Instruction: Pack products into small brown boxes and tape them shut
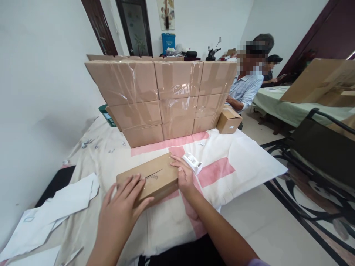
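A long, flat cardboard box (159,162) lies slantwise on the cloth-covered table, with a dark line and faint print on its top. My left hand (124,195) rests on the box's left end, fingers spread flat over the top and thumb stretched toward the near edge. Around the right end curls my right hand (183,171), its fingers over the top corner and its thumb against the end. Just beyond that hand sits a small white device (193,162), perhaps a label tool or tape dispenser.
Taped cardboard boxes (177,83) form a wall behind. A small carton (229,120) stands at its right, a green container (107,114) at its left. White paper sheets (66,197) lie at left. A person in a light shirt (246,88) sits beyond; a chair (318,129) is at right.
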### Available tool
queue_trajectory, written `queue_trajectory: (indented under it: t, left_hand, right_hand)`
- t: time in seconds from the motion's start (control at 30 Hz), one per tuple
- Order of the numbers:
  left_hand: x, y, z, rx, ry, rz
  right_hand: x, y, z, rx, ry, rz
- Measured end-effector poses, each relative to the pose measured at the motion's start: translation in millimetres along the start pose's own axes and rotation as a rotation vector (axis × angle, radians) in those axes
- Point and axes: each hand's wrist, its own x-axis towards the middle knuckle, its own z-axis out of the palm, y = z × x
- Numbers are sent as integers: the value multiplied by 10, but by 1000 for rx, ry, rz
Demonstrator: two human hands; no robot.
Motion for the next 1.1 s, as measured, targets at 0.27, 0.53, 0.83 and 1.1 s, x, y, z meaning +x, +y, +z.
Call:
queue_trajectory:
  t: [0.27,0.53,0.83,1.1]
  left_hand:
    - [424,-320,230,-117,-71,-34]
    - [715,-40,161,-190,-92,-108]
    - [583,1462,1695,-417,-306,77]
    - [777,1337,1976,-467,-268,-255]
  right_hand:
    - [120,171,-844,-250,95,155]
    - [333,547,-1353,-171,-121,694]
    - [574,562,-1274,-155,-292,782]
    - [680,503,-1254,-67,-344,890]
